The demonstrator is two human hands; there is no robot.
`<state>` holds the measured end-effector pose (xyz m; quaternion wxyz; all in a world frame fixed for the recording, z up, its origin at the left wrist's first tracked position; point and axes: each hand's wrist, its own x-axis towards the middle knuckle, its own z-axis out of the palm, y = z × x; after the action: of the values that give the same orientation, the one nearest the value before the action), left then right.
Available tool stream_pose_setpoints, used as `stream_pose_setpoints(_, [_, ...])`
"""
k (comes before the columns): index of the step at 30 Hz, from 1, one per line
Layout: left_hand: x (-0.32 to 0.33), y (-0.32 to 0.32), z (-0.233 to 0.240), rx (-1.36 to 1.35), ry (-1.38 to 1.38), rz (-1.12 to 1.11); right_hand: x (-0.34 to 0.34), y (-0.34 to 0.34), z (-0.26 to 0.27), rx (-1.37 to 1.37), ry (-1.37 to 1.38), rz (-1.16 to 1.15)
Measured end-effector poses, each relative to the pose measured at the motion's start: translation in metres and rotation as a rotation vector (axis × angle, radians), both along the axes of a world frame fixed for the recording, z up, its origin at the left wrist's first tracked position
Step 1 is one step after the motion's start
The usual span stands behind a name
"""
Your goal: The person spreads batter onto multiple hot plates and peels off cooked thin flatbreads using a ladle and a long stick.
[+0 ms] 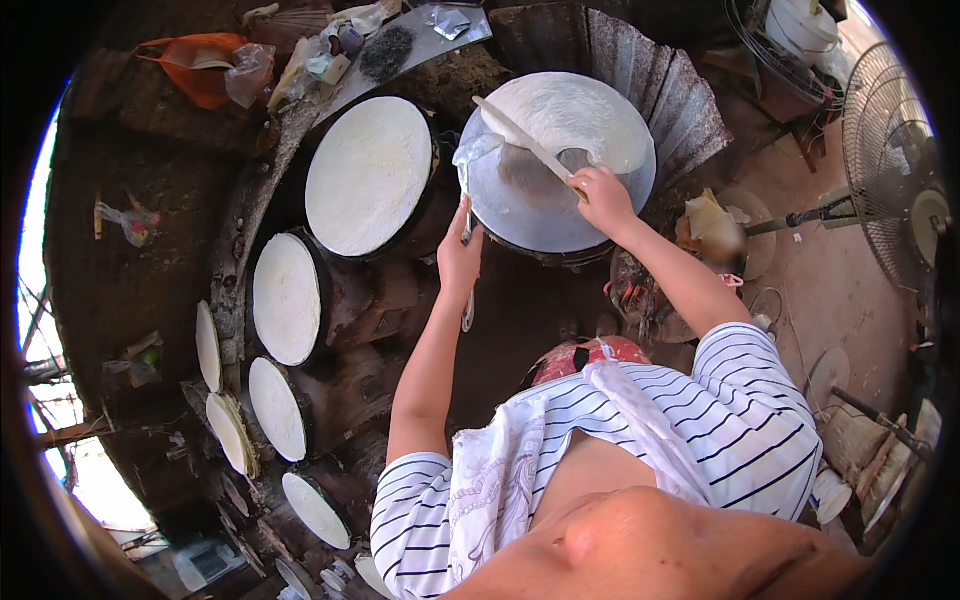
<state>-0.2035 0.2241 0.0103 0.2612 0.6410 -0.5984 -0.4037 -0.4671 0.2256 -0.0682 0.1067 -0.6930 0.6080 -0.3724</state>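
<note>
White batter [577, 112] is spread over the far part of a round metal griddle [540, 217]. My right hand [604, 196] grips one end of a long flat wooden stick [529, 141], which slants across the griddle to its upper left. In my left hand [459, 251] is the thin handle of a scoop or spatula; its batter-coated head [478, 148] lies over the griddle's left edge. Left of the griddle, a thin round flatbread [369, 176] covers another round pan. Whether the stick touches the batter all along its length cannot be told.
More round flatbreads [286, 298] lie on pans curving down the left, beside a stack of them [231, 435]. Corrugated metal sheeting [637, 75] stands behind the griddle. A floor fan [889, 165] is at the right. An orange plastic bag [191, 64] lies at the upper left.
</note>
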Motion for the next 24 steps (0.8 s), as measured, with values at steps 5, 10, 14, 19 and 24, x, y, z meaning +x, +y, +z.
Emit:
stream_pose_setpoints(5, [-0.004, 0.009, -0.012, -0.025, 0.017, -0.005, -0.072, 0.035, 0.004, 0.027, 0.114, -0.265])
stream_pose_setpoints(10, [-0.018, 0.024, 0.000, 0.072, -0.010, 0.027, -0.015, 0.040, 0.002, 0.029, -0.083, 0.039])
stream_pose_setpoints(14, [-0.008, 0.034, 0.011, 0.114, -0.022, 0.014, -0.087, -0.005, 0.006, 0.009, 0.033, -0.029])
stream_pose_setpoints(19, [-0.009, 0.030, -0.024, -0.074, -0.034, -0.073, -0.051, -0.040, -0.003, 0.001, 0.008, 0.161])
stream_pose_setpoints(24, [0.006, 0.074, -0.016, 0.075, -0.010, -0.006, -0.046, -0.010, 0.007, 0.100, -0.079, 0.378])
